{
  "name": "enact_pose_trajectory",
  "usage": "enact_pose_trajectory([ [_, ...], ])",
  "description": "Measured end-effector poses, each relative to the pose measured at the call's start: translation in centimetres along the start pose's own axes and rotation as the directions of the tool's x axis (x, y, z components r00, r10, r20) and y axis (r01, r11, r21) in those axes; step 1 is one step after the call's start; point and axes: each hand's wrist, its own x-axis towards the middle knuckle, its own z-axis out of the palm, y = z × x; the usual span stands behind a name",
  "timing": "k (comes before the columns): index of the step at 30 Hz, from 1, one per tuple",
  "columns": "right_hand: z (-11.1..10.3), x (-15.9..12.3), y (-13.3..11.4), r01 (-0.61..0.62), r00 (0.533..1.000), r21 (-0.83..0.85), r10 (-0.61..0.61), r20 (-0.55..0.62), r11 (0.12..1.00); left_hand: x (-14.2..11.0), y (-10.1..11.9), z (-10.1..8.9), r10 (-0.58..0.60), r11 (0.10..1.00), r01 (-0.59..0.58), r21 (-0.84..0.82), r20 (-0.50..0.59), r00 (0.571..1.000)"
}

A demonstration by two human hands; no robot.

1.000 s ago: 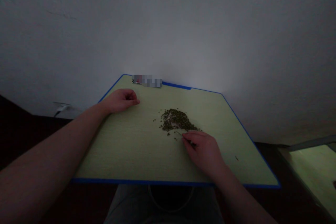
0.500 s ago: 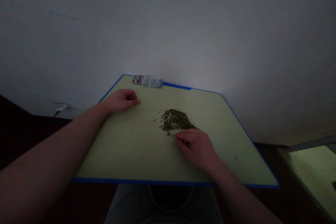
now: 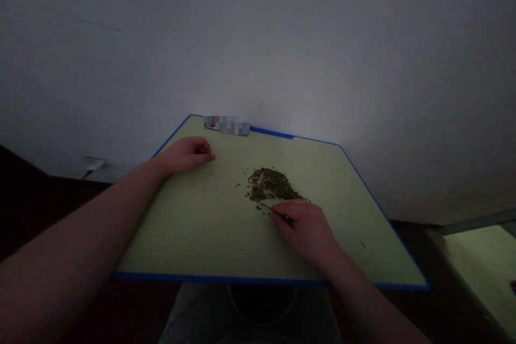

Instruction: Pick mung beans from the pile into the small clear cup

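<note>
The right hand (image 3: pixel 304 228) pinches slender tweezers (image 3: pixel 271 209) in a pressed-together grip, tips at the 6 o'clock edge of the dark green mung beans (image 3: pixel 271 185) (low, light strokes spare the heap), while the left hand (image 3: pixel 187 155) lies curled and empty at 10 o'clock on the bench (image 3: pixel 181 236).

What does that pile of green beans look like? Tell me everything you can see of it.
The pile of small dark green beans forms one low, loose heap on the pale green tabletop, right of its middle. A pale patch shows among the beans, and strays lie scattered around the edges. A thin pointed tool, held in the right hand, reaches its lower edge.
</note>
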Motion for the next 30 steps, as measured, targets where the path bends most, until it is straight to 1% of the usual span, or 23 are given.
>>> enact_pose_trajectory([
  [4,-0.1,-0.2,0.0,0.009,1.000,0.019,-0.009,-0.002,1.000,0.0,-0.1,0.0,-0.004,1.000,0.004,0.016,0.006,1.000],
  [7,-0.1,0.0,0.1,0.000,1.000,0.047,-0.001,0.020,0.999,0.0,-0.1,-0.1,0.005,1.000,-0.005,0.023,0.005,1.000],
  [11,-0.5,0.8,0.1,-0.080,0.993,0.068,0.073,0.093,0.994,0.0,0.0,-0.1,-0.002,1.000,0.001,0.012,0.015,1.000],
  [14,-0.8,1.9,0.0,-0.159,0.977,0.039,0.152,0.149,0.987,0.0,0.0,-0.1,-0.010,1.000,0.011,-0.018,0.024,1.000],
  [16,-0.8,2.6,-0.1,-0.178,0.970,0.012,0.174,0.168,0.984,-0.1,0.1,0.0,-0.012,1.000,0.012,-0.020,0.018,1.000],
  [18,-0.6,3.2,-0.2,-0.171,0.969,-0.007,0.169,0.180,0.985,-0.1,0.2,0.0,-0.012,1.000,0.012,-0.011,0.010,1.000],
  [20,-0.3,3.9,-0.3,-0.145,0.970,-0.027,0.148,0.191,0.989,-0.1,0.3,-0.1,-0.016,1.000,0.016,-0.002,0.006,1.000],
  [25,0.4,5.2,-0.4,0.026,0.966,-0.075,-0.006,0.257,0.997,-0.1,0.4,-0.1,-0.014,1.000,0.014,0.009,0.015,1.000],
  [28,0.4,5.8,-0.3,0.108,0.947,-0.063,-0.083,0.309,0.992,-0.1,0.3,0.0,-0.013,1.000,0.013,-0.001,0.008,1.000],
  [30,0.2,6.0,-0.2,0.172,0.922,-0.064,-0.138,0.361,0.983,-0.1,0.3,0.1,-0.016,1.000,0.017,-0.018,0.007,1.000],
])
